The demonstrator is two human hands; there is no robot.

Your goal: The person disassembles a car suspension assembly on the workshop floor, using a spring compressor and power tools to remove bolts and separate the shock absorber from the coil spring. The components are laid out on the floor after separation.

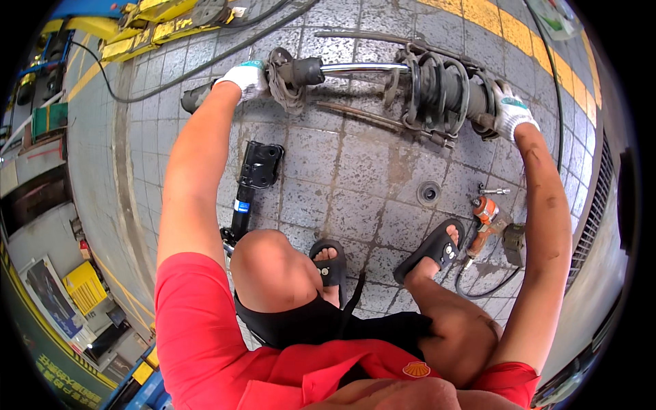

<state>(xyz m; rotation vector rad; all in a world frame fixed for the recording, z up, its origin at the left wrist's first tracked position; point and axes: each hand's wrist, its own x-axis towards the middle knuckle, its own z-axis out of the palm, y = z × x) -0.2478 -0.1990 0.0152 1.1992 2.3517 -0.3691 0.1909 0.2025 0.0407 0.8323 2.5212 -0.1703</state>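
Observation:
A worn strut lies across the floor ahead of me. Its dark tube (pixel 197 100) is at the left end, beside a dirty spring seat (pixel 285 85). From there a shiny piston rod (pixel 365 67) runs right into a coil spring (pixel 444 92). Long threaded rods of a spring compressor (pixel 362 115) lie along both sides of the spring. My left hand (pixel 247 76), in a white knit glove, is closed round the strut body just left of the seat. The gloved right hand (pixel 512 113) grips the mount end right of the spring; its fingertips are partly hidden.
A black strut (pixel 251 181) with a blue label lies near my left knee. By my right foot are an orange impact wrench (pixel 486 212) with an air hose and a small socket extension (pixel 493 190). A drain (pixel 429 193) sits mid-floor; a yellow lift arm (pixel 160 31) stands far left.

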